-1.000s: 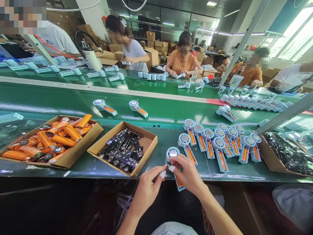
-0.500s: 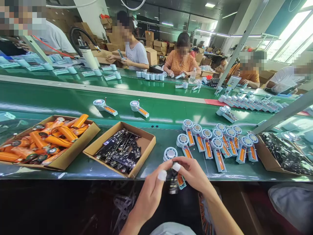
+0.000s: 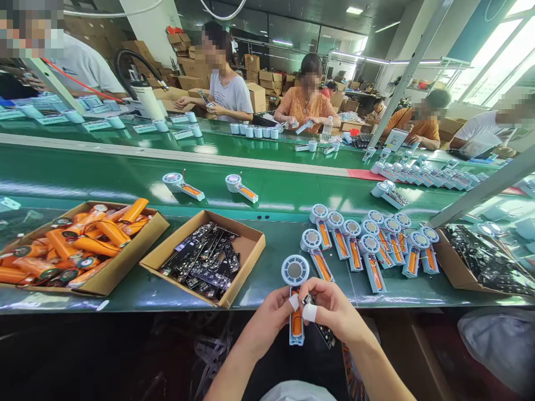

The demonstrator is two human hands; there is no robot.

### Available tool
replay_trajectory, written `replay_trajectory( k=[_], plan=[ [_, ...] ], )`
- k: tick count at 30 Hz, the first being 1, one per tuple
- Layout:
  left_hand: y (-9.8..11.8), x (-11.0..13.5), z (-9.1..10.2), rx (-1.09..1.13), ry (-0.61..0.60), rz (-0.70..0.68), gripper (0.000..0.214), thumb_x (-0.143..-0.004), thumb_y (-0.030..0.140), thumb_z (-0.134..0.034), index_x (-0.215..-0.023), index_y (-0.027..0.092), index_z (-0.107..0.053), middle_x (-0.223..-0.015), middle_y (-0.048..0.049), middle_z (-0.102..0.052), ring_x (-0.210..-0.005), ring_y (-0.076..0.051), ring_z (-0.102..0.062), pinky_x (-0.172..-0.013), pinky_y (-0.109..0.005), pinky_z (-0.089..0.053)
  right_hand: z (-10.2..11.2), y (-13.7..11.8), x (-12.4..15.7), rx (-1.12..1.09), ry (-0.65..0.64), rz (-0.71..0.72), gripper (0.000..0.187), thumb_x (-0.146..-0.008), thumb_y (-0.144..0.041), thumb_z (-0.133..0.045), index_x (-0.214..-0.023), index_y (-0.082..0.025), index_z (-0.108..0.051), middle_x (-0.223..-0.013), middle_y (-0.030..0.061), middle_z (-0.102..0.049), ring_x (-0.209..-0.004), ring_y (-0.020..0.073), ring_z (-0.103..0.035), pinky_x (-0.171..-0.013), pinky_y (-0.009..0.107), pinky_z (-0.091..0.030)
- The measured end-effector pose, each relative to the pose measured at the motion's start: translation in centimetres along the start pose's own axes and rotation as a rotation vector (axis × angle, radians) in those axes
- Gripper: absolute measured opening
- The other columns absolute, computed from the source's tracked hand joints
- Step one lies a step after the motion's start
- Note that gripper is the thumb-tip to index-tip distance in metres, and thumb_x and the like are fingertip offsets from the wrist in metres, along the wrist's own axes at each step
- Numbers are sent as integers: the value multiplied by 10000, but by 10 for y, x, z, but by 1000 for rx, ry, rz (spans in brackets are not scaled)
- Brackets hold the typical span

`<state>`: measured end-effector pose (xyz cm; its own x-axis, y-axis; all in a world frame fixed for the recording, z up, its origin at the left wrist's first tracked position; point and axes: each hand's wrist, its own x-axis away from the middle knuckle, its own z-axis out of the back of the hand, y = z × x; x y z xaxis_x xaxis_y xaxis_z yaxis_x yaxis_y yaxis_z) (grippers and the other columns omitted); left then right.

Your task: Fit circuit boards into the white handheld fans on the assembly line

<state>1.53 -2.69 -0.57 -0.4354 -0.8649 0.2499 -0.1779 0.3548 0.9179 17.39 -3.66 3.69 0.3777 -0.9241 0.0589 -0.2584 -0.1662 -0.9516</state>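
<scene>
A light-blue handheld fan housing (image 3: 295, 271) with a round head and an orange battery in its handle is upright at the bench's front edge. My left hand (image 3: 273, 317) is closed around the handle's left side. My right hand (image 3: 332, 312) pinches a black circuit board (image 3: 325, 333), which hangs tilted just right of the handle. White tape covers both thumbs. A thin wire shows beside the battery; its ends are hidden by my fingers. Several similar fan housings (image 3: 370, 245) stand grouped on the bench to the right.
Left on the bench are a carton of orange batteries (image 3: 104, 281) and a carton of circuit boards (image 3: 246, 273). Another board carton (image 3: 453, 267) is at right. Two housings lie on the green conveyor (image 3: 284, 186). A slanted metal post (image 3: 480, 192) rises at right. Several people work across the line.
The fan housing now faces me upright, its handle in view between my hands. The circuit board has swung to the right, away from the front of the handle.
</scene>
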Motion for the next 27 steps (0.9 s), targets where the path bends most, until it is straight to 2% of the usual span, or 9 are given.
replay_trajectory(
  k=[3, 5, 7, 10, 13, 17, 22, 25, 27],
  plan=[
    [2, 5, 0, -109, 195, -83, 410, -816, 483, -675, -1088, 175, -666, -1027, -84, -730, -1042, -270, -663, -913, -368, -518, 6, -2, 1, 131, 130, 43, 202, -779, -310, -789, -909, -192, -691, -851, 15, -675, -764, 144, -620, -736, 274, -519],
    [0, 8, -1, -230, 285, -112, 373, -872, 440, -603, -1153, 198, -642, -1126, -92, -714, -1125, -276, -637, -984, -386, -490, 11, 0, -2, 89, 216, 19, 234, -757, -326, -813, -905, -188, -694, -797, 4, -675, -721, 136, -621, -719, 273, -525],
    [-1, 10, -2, -289, 246, -136, 393, -922, 420, -532, -1245, 206, -596, -1226, -103, -685, -1177, -273, -620, -1016, -393, -477, 13, 4, -7, -86, 260, -42, 303, -712, -346, -850, -905, -190, -676, -728, -18, -659, -647, 122, -619, -662, 259, -528],
    [-4, 12, -1, -360, 160, -210, 521, -902, 382, -591, -1375, 192, -489, -1358, -135, -623, -1261, -286, -581, -1058, -406, -453, 13, 9, -10, -319, 310, -133, 410, -645, -339, -902, -932, -194, -648, -751, -12, -677, -663, 128, -661, -668, 260, -543],
    [-8, 11, 4, -481, 229, -252, 509, -902, 351, -584, -1374, 184, -491, -1345, -157, -641, -1238, -305, -602, -1037, -438, -466, 11, 12, -7, -309, 321, -129, 429, -650, -360, -904, -935, -191, -633, -760, 6, -686, -701, 160, -686, -712, 306, -559],
    [-12, 10, 7, -550, 332, -323, 402, -946, 401, -492, -1262, 166, -578, -1182, -159, -716, -1095, -299, -665, -940, -416, -513, 9, 11, 4, 0, 327, -19, 321, -740, -360, -822, -934, -187, -633, -808, 12, -659, -675, 145, -639, -650, 284, -541],
    [-7, 12, -2, -472, 366, -238, 346, -968, 472, -446, -1078, 181, -599, -763, -24, -670, -677, -196, -619, -648, -296, -504, 7, 4, 10, 664, 412, 191, 259, -815, -211, -653, -1073, -215, -622, -932, 30, -654, -790, 165, -617, -717, 274, -512],
    [0, 12, -8, -376, 358, -209, 284, -970, 451, -435, -1001, 206, -574, -759, 1, -646, -661, -168, -588, -654, -276, -492, 9, -2, 12, 1090, 415, 232, 130, -897, -178, -531, -976, -228, -621, -890, 42, -681, -726, 178, -615, -663, 273, -450],
    [5, 12, -9, -344, 362, -188, 236, -952, 414, -448, -975, 213, -570, -784, 0, -647, -689, -167, -589, -666, -271, -492, 9, -8, 14, 1296, 335, 199, 171, -942, -162, -471, -912, -230, -625, -802, 43, -675, -642, 177, -604, -584, 265, -373]
  ],
)
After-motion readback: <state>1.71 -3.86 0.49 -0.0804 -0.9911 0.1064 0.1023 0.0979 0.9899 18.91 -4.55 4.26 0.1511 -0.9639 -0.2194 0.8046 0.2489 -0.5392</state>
